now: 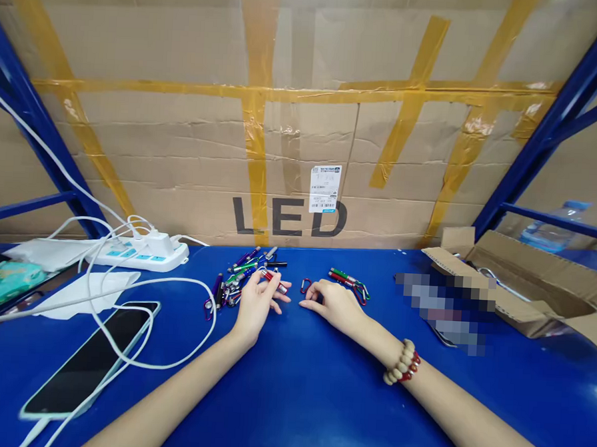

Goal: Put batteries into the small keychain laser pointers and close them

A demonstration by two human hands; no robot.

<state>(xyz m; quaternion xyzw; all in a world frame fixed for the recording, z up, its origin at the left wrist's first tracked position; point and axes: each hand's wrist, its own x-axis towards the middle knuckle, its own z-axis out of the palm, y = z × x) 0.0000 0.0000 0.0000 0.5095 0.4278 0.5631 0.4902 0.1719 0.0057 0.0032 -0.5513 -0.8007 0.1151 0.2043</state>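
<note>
Red penlight (281, 288) sits in my left hand's (255, 304) fingertip grip, the heaped penlights (236, 278) at its nine o'clock — too light a pinch could drop it. My right hand (335, 305) is curled; whether it holds anything, I cannot tell.
</note>
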